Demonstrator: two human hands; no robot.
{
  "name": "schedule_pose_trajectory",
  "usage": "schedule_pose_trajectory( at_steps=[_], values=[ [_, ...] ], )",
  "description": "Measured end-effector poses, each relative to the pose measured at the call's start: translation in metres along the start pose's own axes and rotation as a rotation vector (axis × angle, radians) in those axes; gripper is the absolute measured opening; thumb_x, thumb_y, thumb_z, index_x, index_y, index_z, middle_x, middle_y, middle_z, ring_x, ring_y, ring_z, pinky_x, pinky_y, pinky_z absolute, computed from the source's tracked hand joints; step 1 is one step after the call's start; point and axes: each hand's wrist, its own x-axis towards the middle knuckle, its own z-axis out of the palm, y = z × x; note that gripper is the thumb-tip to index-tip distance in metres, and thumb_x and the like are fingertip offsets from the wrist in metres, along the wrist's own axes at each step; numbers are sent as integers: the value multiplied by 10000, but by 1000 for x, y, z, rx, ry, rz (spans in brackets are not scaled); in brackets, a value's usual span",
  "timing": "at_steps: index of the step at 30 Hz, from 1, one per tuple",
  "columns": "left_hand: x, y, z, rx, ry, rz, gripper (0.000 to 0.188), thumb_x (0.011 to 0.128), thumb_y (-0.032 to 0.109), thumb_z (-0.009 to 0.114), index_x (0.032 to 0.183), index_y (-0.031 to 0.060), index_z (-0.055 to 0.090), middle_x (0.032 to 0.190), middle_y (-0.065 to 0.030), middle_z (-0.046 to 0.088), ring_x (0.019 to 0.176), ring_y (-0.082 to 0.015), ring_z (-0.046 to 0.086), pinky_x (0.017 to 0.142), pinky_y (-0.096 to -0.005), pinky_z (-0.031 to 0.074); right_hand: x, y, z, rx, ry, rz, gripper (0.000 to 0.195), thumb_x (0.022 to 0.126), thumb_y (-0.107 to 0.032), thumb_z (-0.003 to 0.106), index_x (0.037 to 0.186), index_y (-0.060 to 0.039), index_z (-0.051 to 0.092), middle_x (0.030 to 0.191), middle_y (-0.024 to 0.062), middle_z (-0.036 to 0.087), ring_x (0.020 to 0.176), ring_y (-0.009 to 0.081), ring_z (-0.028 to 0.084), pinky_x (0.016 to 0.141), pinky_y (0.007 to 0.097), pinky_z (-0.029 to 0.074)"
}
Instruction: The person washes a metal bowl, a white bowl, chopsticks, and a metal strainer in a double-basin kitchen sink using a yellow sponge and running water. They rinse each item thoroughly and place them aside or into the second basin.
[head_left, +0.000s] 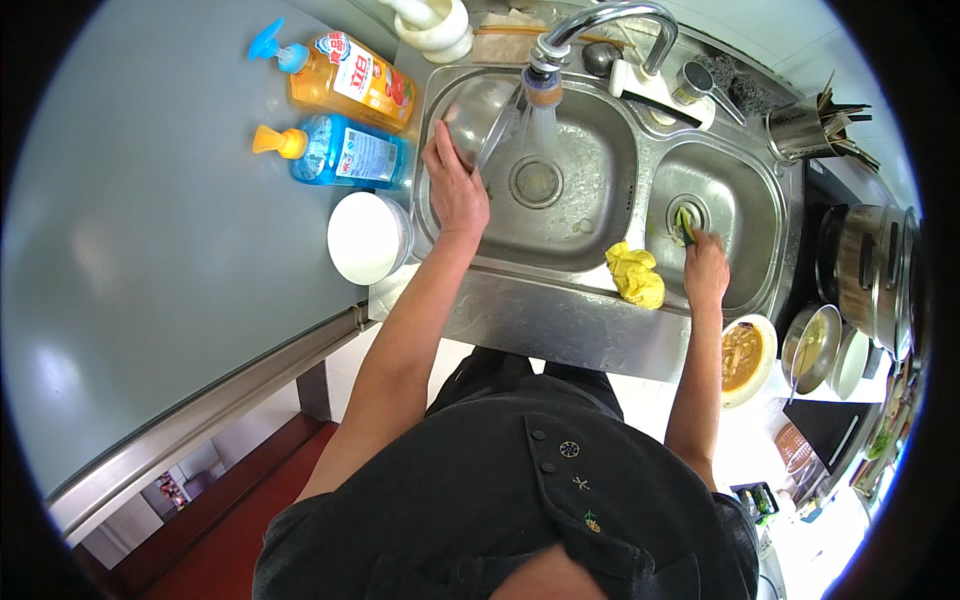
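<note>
My left hand (457, 187) grips the rim of a stainless steel bowl (476, 116), tilted on its side at the left of the large sink basin (592, 217). Water sprays from the faucet (544, 86) beside the bowl's opening. My right hand (706, 271), slightly blurred, reaches into the small basin (750, 225) and holds a green and yellow scrubbing sponge (686, 227) over its drain. Pale green scraps lie around that drain. A crumpled yellow cloth (636, 276) rests on the front edge between the two basins.
Left of the sink stand an orange pump bottle (352, 79), a blue pump bottle (349, 154) and a white tub (367, 238). A stone mortar (439, 34) is behind. At right are a utensil holder (799, 130), a large pot (862, 277) and a bowl of brown food (757, 375).
</note>
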Motion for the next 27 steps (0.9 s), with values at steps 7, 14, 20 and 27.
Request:
schedule_pose_trajectory(
  at_steps=[7, 14, 20, 27],
  values=[
    [-12, -2, 17, -155, 37, -75, 808, 785, -42, 572, 1428, 68, 96, 1286, -219, 304, 1134, -403, 437, 913, -414, 431, -31, 1, 21, 150, 83, -96, 393, 790, -143, 616, 1142, 13, 539, 1219, 197, 483, 1120, 372, 467, 940, 412, 396],
    [-20, -6, 2, -229, 110, -128, 709, 840, 8, 528, 1423, 51, 127, 1305, -242, 293, 1152, -425, 413, 939, -439, 387, -6, -112, 50, 439, -304, -371, 251, 817, -123, 546, 1037, -9, 584, 999, 188, 598, 974, 361, 565, 816, 437, 454],
    [-27, -17, -12, -262, 112, -60, 630, 893, 119, 478, 1412, -1, 141, 1322, -268, 285, 1174, -430, 371, 986, -452, 323, 76, -165, 227, 88, -411, -477, 298, 803, -65, 508, 1085, 32, 520, 1160, 258, 498, 1053, 378, 521, 887, 424, 443],
    [-29, -33, -17, -307, 120, -44, 581, 926, 169, 434, 1406, -12, 161, 1313, -274, 296, 1174, -416, 367, 990, -442, 304, 60, -194, 271, -115, -206, -609, 196, 786, -67, 497, 968, -13, 548, 1094, 186, 487, 1020, 337, 472, 868, 392, 425]
  ],
)
